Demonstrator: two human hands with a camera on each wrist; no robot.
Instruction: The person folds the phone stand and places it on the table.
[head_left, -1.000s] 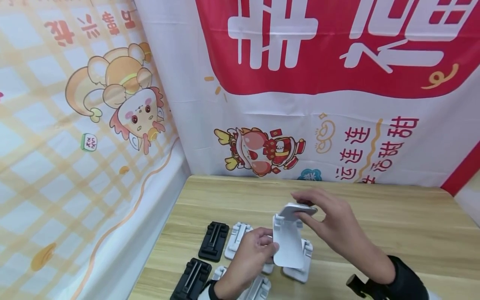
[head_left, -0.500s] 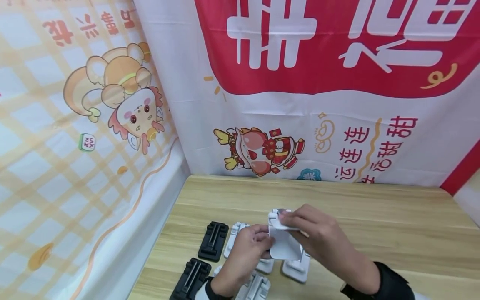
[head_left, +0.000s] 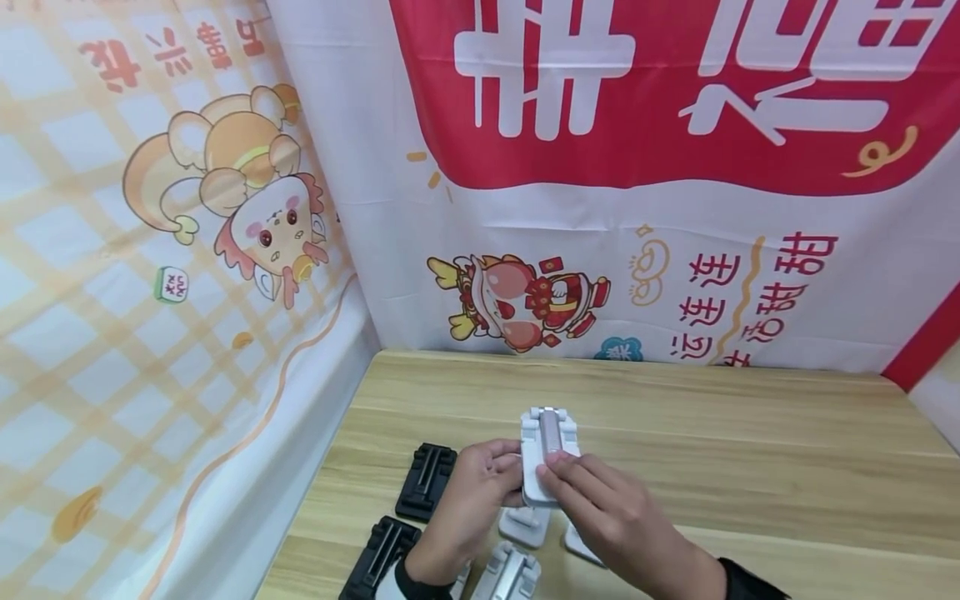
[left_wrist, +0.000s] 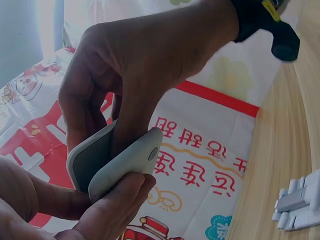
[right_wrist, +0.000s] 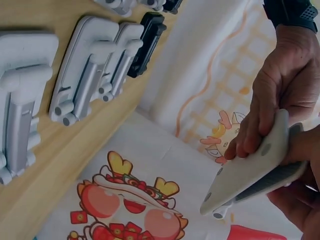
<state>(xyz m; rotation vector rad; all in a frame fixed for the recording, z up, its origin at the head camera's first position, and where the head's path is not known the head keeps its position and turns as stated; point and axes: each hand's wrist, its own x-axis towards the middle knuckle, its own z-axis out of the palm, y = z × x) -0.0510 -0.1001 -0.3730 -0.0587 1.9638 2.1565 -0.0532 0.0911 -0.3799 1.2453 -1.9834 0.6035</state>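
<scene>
A white folding phone stand [head_left: 531, 458] is held above the table in both hands. My left hand [head_left: 471, 500] grips its left edge; in the right wrist view the left fingers [right_wrist: 250, 135] lie against the outer face of one plate. My right hand [head_left: 622, 512] pinches its lower right part, over the grey support arm. In the left wrist view, the stand's two plates [left_wrist: 122, 167] are folded close with a narrow gap, and the right thumb reaches between them. Beneath the hands, white folded phone stands [head_left: 525, 527] lie on the table, partly hidden.
Two black folded phone stands [head_left: 426, 483] lie left of my left hand on the wooden table [head_left: 720, 433]. Another white stand [head_left: 508, 575] lies near the front, and one more [head_left: 579, 546] is mostly behind my right hand. Printed cloth [head_left: 405, 308] hangs at the back and left.
The stand's raised panel has been folded down toward its base, and the stand turned so its support arm faces up. My right hand has moved down and left with it.
</scene>
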